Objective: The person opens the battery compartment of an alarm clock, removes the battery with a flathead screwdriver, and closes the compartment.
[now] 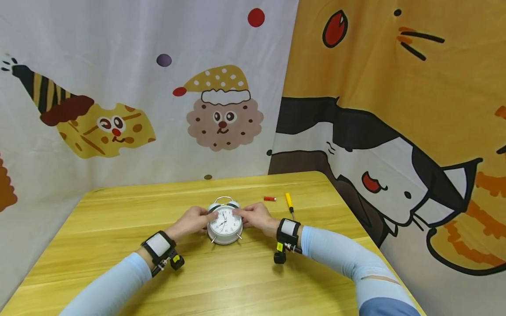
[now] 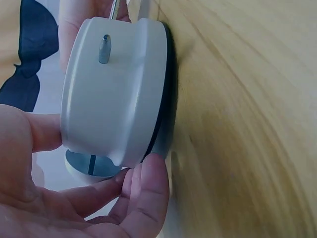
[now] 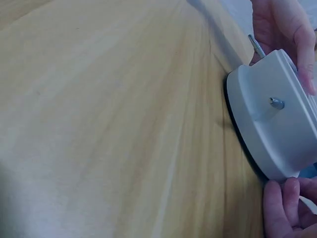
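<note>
A white twin-bell alarm clock (image 1: 225,224) lies face up on the wooden table, its two metal feet toward me and its bells and handle away. My left hand (image 1: 193,220) grips its left side, thumb at the rim of the dial. On the opposite side my right hand (image 1: 258,216) holds it the same way, thumb on the front. In the left wrist view, the fingertips (image 2: 154,173) of the left hand curl at the clock's dark back edge, close to the tabletop. The right wrist view shows the clock's white side (image 3: 272,119) between both hands. The clock's back is hidden.
Beyond my right hand lie a small red battery (image 1: 270,199) and a screwdriver (image 1: 290,201) with a yellow handle. The wooden table (image 1: 221,281) ends at printed cloth curtains (image 1: 130,171) behind and on the right. Each wrist carries a strapped camera.
</note>
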`<state>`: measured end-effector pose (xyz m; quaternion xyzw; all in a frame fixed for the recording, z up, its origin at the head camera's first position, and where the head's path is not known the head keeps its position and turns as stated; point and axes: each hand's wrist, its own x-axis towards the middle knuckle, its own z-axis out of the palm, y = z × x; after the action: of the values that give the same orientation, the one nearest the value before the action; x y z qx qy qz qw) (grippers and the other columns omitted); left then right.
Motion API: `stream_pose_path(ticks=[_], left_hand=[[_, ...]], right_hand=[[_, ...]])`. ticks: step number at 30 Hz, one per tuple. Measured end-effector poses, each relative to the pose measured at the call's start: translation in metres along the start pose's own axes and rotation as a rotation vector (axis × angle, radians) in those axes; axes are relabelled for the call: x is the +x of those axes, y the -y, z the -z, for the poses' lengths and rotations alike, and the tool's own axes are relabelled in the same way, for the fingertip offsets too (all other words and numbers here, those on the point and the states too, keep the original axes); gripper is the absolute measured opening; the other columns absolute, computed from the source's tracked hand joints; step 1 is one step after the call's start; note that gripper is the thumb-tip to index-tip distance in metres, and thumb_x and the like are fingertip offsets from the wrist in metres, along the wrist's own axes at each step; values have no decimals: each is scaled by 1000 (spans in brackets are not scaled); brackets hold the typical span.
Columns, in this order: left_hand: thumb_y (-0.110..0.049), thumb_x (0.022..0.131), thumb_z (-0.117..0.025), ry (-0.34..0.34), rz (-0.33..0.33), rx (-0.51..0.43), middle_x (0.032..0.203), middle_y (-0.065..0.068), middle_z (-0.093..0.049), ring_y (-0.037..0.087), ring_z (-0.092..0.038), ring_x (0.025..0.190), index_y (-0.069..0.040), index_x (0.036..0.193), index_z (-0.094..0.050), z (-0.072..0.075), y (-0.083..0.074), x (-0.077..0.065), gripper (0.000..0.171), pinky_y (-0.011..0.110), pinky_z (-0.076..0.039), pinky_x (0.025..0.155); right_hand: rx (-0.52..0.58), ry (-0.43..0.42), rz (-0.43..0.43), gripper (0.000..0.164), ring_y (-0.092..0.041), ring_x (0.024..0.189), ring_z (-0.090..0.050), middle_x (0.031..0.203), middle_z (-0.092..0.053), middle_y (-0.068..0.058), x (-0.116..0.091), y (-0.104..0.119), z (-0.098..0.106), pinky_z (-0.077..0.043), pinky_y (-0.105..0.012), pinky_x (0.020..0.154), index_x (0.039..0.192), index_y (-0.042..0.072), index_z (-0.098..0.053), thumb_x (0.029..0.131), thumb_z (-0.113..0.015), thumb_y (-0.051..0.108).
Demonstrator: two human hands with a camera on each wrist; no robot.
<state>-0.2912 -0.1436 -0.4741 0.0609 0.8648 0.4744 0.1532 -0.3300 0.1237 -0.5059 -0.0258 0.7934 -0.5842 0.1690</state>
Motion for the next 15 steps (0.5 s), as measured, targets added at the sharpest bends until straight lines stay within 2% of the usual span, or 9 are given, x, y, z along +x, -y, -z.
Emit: stream_pose_path(ticks=[8, 15], left_hand=[[-49, 113, -64, 7, 31, -13, 118, 17, -76, 22, -73, 99, 11, 138, -68, 1, 7, 0, 65, 36, -65, 85], [-50, 112, -65, -20, 27, 46, 104, 12, -76, 21, -74, 89, 6, 125, -75, 2, 10, 1, 58, 35, -64, 79]], right_hand=[[-46, 1, -12, 47, -13, 85, -81, 102, -86, -11, 0, 5, -2, -69, -32, 81, 125, 0, -83, 100, -86, 40], [-59, -3, -11, 44, -16, 84, -83, 100, -86, -11, 1, 7, -2, -69, -32, 78, 120, 0, -84, 100, -87, 39]])
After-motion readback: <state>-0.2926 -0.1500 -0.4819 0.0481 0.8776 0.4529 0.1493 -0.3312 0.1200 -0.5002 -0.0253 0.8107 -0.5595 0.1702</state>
